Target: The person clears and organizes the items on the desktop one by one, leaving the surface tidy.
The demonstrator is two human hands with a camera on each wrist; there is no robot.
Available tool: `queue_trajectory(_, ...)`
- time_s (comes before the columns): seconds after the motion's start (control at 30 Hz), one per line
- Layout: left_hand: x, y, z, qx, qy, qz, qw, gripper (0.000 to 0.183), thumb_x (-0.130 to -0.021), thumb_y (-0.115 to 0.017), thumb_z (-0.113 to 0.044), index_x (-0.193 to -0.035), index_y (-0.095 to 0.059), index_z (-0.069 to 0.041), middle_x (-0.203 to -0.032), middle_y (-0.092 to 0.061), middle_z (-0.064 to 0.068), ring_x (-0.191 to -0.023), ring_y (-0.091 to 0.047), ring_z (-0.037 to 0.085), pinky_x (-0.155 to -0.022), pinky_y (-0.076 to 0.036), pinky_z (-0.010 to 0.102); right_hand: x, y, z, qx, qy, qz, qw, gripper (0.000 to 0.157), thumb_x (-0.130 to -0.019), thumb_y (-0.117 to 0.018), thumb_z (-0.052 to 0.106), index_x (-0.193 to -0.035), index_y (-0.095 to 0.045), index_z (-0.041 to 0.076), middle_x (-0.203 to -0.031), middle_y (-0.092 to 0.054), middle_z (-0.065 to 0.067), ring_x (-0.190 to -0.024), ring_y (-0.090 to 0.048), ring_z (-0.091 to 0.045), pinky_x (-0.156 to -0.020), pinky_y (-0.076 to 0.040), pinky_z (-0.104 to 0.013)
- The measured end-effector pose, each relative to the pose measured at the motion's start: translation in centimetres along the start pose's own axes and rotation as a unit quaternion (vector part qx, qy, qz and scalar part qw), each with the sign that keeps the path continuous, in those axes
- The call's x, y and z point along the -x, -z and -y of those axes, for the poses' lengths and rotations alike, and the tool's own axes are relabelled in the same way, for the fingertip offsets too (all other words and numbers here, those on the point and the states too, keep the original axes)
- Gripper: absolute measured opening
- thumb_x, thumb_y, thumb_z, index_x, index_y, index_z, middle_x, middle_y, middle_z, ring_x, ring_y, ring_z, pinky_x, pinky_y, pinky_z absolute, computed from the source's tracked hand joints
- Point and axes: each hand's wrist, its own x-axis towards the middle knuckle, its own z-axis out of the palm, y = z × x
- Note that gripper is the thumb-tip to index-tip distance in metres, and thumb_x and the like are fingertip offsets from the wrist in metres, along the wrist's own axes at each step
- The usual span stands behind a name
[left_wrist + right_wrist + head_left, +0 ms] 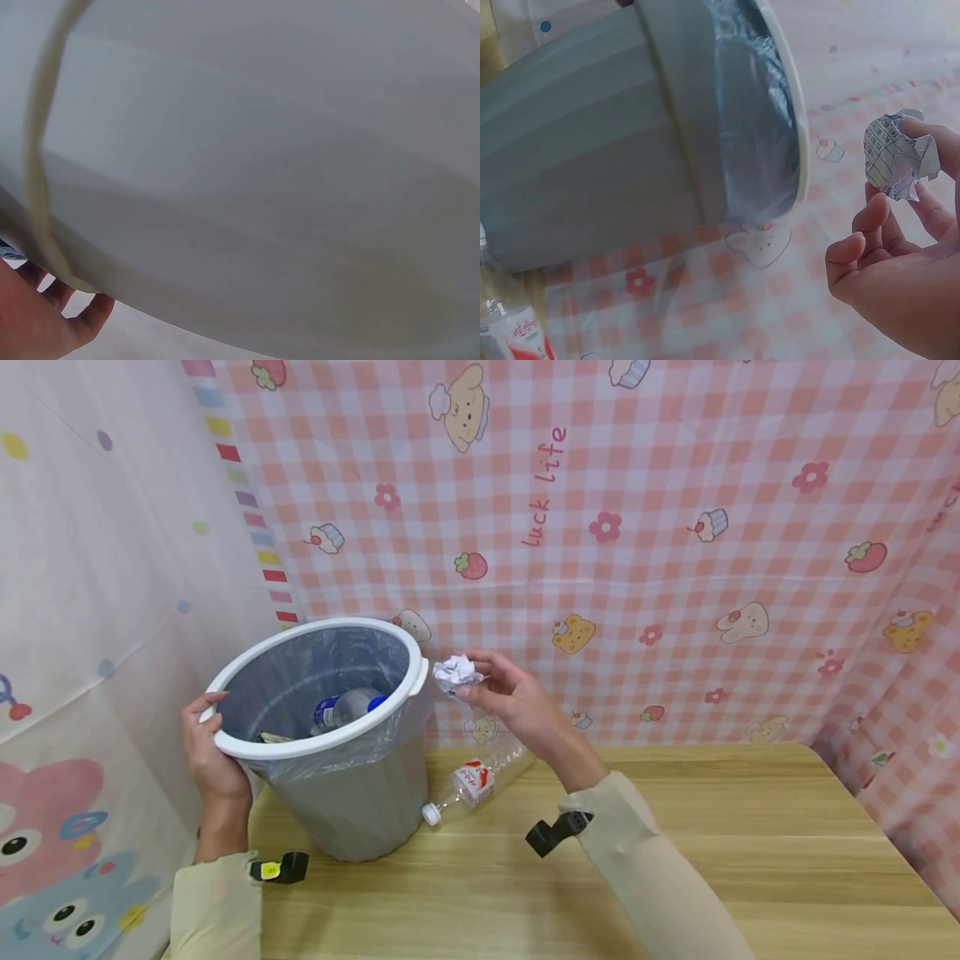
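A grey trash can (352,806) with a white rim and a clear liner stands tilted on the table. My left hand (213,760) grips its rim at the left; in the left wrist view that hand (45,319) shows in the lower corner, fingers curled at the can's edge. My right hand (517,697) pinches a crumpled paper ball (456,672) just right of the rim. Printed characters show on that paper ball (891,154) in the right wrist view. Inside the can lies a plastic bottle (348,708) with blue parts.
On the wooden table (720,852), a clear bottle (474,781) with a white cap and a red-and-white label lies beside the can's base. A pink checked cloth (645,468) hangs behind, and a white patterned curtain (112,568) hangs at the left.
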Motion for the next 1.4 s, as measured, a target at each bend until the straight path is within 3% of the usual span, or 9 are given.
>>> queue_trajectory(0.43,0.2,-0.1,-0.1,-0.007,0.003,0.003,1.0000,0.034,-0.097,-0.030,-0.011,-0.109,-0.061,-0.011,-0.118,-0.057,0.010,-0.108,-0.052,0.020,-0.090,-0.039,0.024,-1.6,-1.7,1.9,-0.004,0.024,0.007,1.000,0.043,-0.093,-0.066,0.011,-0.135,-0.056,0.015,-0.122,-0.062,-0.008,-0.098,-0.056,-0.018,-0.086,-0.049,-0.030)
queue_trajectory(0.7,0.2,-0.1,0.0,-0.004,0.004,-0.002,1.0000,0.033,-0.097,-0.030,-0.011,-0.108,-0.062,-0.011,-0.118,-0.057,0.010,-0.108,-0.052,0.020,-0.091,-0.039,0.024,-2.5,-2.7,2.9,0.027,0.007,0.009,1.000,0.047,-0.091,-0.071,0.023,-0.136,-0.055,0.024,-0.124,-0.063,-0.001,-0.104,-0.059,-0.021,-0.092,-0.049,-0.036)
queue_trajectory(0.97,0.1,0.0,-0.1,-0.010,0.006,-0.001,0.9999,0.034,-0.097,-0.030,-0.012,-0.110,-0.061,-0.011,-0.119,-0.057,0.009,-0.109,-0.052,0.020,-0.090,-0.039,0.024,-4.3,-4.6,3.6,0.025,0.032,0.029,0.999,0.048,-0.092,-0.069,0.018,-0.138,-0.054,0.018,-0.130,-0.060,-0.004,-0.100,-0.058,-0.021,-0.091,-0.048,-0.049)
queue_trajectory(1.2,0.1,0.0,-0.1,-0.010,0.003,-0.002,0.9999,0.034,-0.097,-0.030,-0.012,-0.110,-0.062,-0.010,-0.119,-0.057,0.009,-0.109,-0.053,0.020,-0.091,-0.039,0.025,-5.1,-6.1,3.9,0.061,0.022,0.039,0.997,0.047,-0.092,-0.070,0.025,-0.136,-0.055,0.023,-0.131,-0.059,-0.003,-0.098,-0.057,-0.020,-0.079,-0.049,-0.033)
queue_trajectory(1.4,0.1,0.1,-0.1,-0.025,0.007,0.002,0.9997,0.035,-0.097,-0.030,-0.014,-0.111,-0.062,-0.011,-0.120,-0.057,0.008,-0.108,-0.053,0.020,-0.090,-0.038,0.025,-6.0,-7.2,3.8,0.068,0.021,0.034,0.997,0.049,-0.092,-0.071,0.023,-0.137,-0.055,0.020,-0.130,-0.058,-0.004,-0.096,-0.058,-0.018,-0.085,-0.051,-0.039)
